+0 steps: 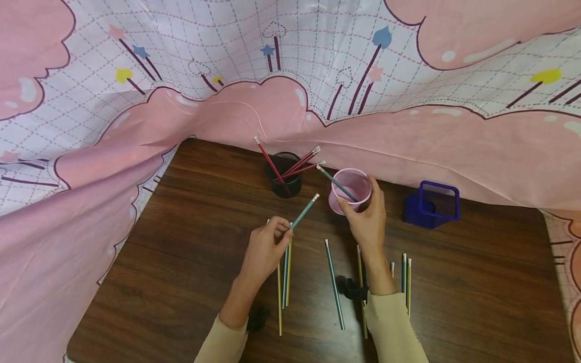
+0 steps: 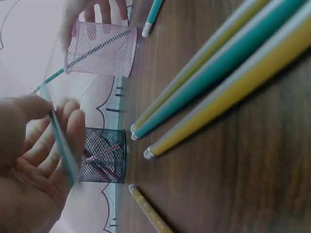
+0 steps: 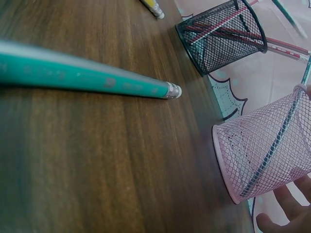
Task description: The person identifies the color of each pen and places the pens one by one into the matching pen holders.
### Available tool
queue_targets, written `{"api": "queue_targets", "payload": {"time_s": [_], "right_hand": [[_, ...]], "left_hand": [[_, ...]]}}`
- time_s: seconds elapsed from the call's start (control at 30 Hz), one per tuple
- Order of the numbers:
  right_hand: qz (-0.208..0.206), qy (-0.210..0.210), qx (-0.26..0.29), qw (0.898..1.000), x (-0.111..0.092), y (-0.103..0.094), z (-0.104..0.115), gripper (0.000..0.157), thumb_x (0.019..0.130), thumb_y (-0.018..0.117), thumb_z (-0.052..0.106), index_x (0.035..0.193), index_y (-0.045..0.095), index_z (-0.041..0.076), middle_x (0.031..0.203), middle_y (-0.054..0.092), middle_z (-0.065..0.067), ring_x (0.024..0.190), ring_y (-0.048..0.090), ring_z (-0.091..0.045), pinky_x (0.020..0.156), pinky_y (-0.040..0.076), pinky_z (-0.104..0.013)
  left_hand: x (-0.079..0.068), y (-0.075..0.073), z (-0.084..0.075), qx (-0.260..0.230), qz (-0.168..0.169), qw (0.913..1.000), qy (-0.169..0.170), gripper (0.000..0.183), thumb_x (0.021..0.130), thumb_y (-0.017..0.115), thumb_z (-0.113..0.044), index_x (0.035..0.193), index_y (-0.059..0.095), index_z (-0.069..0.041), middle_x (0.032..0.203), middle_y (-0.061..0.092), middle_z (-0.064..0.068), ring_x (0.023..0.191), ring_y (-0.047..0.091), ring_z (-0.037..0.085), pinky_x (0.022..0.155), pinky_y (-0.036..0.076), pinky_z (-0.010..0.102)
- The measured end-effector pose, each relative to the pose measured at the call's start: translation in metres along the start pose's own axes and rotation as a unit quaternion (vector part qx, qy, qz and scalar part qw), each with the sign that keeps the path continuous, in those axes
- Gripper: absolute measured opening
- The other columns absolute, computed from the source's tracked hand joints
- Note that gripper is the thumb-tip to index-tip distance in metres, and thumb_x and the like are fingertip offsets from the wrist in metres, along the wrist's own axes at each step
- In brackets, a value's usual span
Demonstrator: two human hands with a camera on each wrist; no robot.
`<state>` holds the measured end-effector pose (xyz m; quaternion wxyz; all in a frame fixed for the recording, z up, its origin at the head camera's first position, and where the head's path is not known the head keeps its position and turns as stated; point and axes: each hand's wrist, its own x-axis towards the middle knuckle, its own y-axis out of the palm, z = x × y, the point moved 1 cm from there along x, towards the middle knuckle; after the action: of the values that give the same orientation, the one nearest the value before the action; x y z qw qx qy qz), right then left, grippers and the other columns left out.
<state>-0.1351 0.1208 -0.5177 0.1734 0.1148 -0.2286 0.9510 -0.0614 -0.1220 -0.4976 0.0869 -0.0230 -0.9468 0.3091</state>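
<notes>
My left hand (image 1: pixel 267 247) pinches a teal pencil (image 1: pixel 305 212) between thumb and fingers, its eraser end pointing up to the right. The pencil is blurred in the left wrist view. My right hand (image 1: pixel 369 219) grips the rim of a pink mesh pencil cup (image 1: pixel 351 187), thumb at the front and fingers round the right side. One teal pencil (image 3: pixel 272 150) leans inside this cup. Left of it stands a black mesh cup (image 1: pixel 287 187) with several red pencils (image 1: pixel 271 160). Below the left hand lie yellow and green pencils (image 2: pixel 209 73), partly hidden by it in the head view.
A blue mesh holder (image 1: pixel 431 206) stands at the right. One green pencil (image 1: pixel 335 285) lies between the forearms. More pencils (image 1: pixel 409 287) lie beside and under the right forearm. Behind the wooden table (image 1: pixel 181 242) hangs a patterned pink and white cloth (image 1: pixel 254 108).
</notes>
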Motion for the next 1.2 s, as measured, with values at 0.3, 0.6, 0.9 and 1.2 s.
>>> {"api": "queue_targets", "payload": {"time_s": [0.3, 0.6, 0.9, 1.2], "right_hand": [[0.002, 0.008, -0.007, 1.000, -0.001, 0.000, -0.003, 0.087, 0.073, 0.090, 0.031, 0.147, 0.046, 0.015, 0.133, 0.056, -0.013, 0.121, 0.053, -0.026, 0.102, 0.040, -0.046], [0.002, 0.011, -0.010, 1.000, -0.001, 0.000, -0.001, 0.087, 0.074, 0.089, 0.036, 0.147, 0.046, 0.016, 0.133, 0.055, -0.016, 0.121, 0.053, -0.030, 0.101, 0.039, -0.045], [-0.002, 0.000, -0.009, 1.000, 0.000, -0.001, -0.003, 0.087, 0.073, 0.089, 0.034, 0.147, 0.046, 0.017, 0.134, 0.055, -0.015, 0.123, 0.052, -0.028, 0.103, 0.039, -0.045], [0.004, 0.000, -0.005, 1.000, 0.002, 0.000, -0.003, 0.087, 0.074, 0.089, 0.033, 0.147, 0.045, 0.014, 0.133, 0.055, -0.017, 0.121, 0.053, -0.030, 0.101, 0.039, -0.044]], "left_hand": [[0.015, 0.004, -0.009, -0.067, -0.001, 0.9976, 0.018, 0.022, 0.094, 0.067, -0.009, 0.116, 0.070, -0.012, 0.095, 0.071, 0.000, 0.082, 0.069, 0.005, 0.068, 0.056, 0.024], [0.036, 0.003, -0.023, -0.084, -0.036, 0.9933, 0.072, 0.016, 0.093, 0.070, -0.010, 0.108, 0.074, -0.016, 0.092, 0.073, -0.007, 0.082, 0.068, 0.013, 0.067, 0.053, 0.028], [0.048, 0.005, -0.034, -0.132, -0.021, 0.9891, 0.063, 0.016, 0.096, 0.065, -0.009, 0.110, 0.070, -0.014, 0.095, 0.074, -0.004, 0.085, 0.070, 0.010, 0.071, 0.056, 0.026], [0.079, 0.008, -0.049, -0.136, -0.013, 0.9861, 0.095, 0.018, 0.095, 0.065, -0.008, 0.113, 0.067, -0.009, 0.098, 0.073, 0.003, 0.087, 0.068, 0.012, 0.074, 0.056, 0.024]]}}
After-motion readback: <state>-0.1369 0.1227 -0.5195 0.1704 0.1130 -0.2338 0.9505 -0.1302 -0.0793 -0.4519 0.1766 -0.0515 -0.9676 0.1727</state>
